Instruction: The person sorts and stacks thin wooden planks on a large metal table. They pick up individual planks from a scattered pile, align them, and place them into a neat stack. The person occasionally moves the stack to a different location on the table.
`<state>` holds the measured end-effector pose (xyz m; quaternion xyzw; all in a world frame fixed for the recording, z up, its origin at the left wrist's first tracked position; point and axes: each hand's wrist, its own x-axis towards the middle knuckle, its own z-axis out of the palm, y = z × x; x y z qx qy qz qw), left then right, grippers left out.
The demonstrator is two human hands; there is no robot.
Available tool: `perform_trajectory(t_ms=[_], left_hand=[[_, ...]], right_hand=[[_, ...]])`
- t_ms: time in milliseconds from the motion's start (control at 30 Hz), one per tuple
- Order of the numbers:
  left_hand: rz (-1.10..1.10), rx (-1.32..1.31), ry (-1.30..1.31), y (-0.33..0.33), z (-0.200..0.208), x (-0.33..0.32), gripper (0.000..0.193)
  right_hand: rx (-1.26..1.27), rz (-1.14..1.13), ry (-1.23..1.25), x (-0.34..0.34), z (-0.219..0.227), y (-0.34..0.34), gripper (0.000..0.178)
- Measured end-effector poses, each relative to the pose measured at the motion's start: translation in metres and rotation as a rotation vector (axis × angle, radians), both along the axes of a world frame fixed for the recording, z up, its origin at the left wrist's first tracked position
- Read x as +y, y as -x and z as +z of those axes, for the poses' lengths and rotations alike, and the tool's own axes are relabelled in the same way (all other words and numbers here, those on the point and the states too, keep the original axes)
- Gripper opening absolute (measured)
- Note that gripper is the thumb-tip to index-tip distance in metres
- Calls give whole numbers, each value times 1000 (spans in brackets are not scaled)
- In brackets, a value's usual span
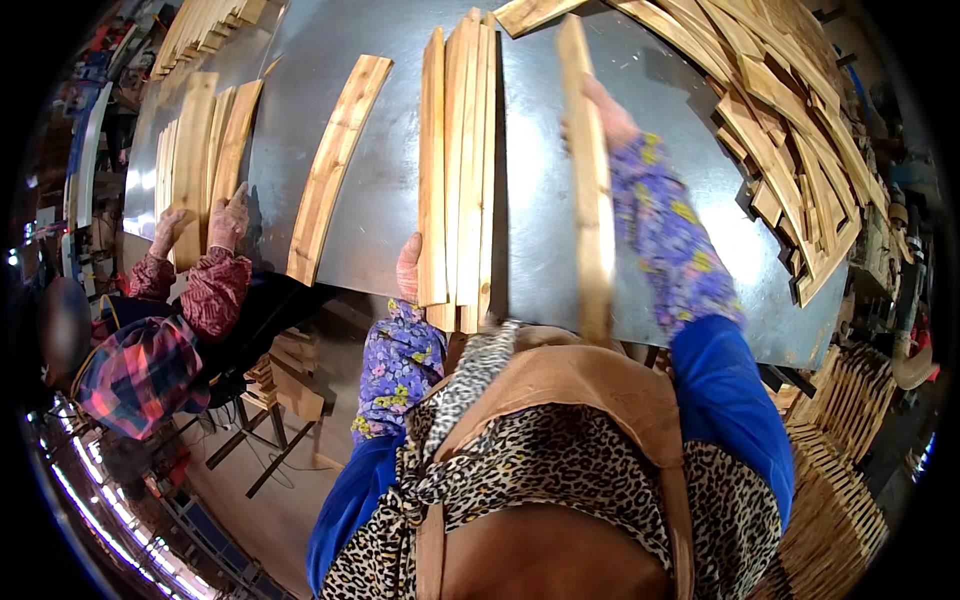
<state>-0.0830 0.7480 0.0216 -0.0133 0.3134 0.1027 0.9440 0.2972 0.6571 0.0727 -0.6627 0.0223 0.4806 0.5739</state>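
Note:
My right hand (608,112) holds a long, light wooden board (590,175) upright on its edge, at the right of the bundle, gripping it near the far part. Motion blurs the board, and it hides some of the fingers. My left hand (408,268) touches the near left side of a bundle of narrow wooden boards (462,170) lying lengthwise before me. Most of its fingers are hidden by the outer board. Left of the bundle, a single, slightly curved-looking board (340,165) lies apart on the metal table (385,215).
A loose heap of boards (790,150) covers the table's far right. At the left, another person's gloved hands (228,218) hold boards (195,150). More boards (205,30) lie in a row at the far left. Stacked wood (845,400) stands low at my right.

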Motion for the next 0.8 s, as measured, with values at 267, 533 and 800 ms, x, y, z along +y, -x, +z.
perform_trajectory(t_ms=[267,533,800], left_hand=[[-107,165,-57,39,-9,84,63],[-669,944,-1654,56,18,167,48],[-368,968,-2301,-59,38,201,69]], right_hand=[[268,-147,-199,175,-8,157,72],[-517,377,335,202,-41,202,91],[-144,500,-128,226,-105,190,87]])
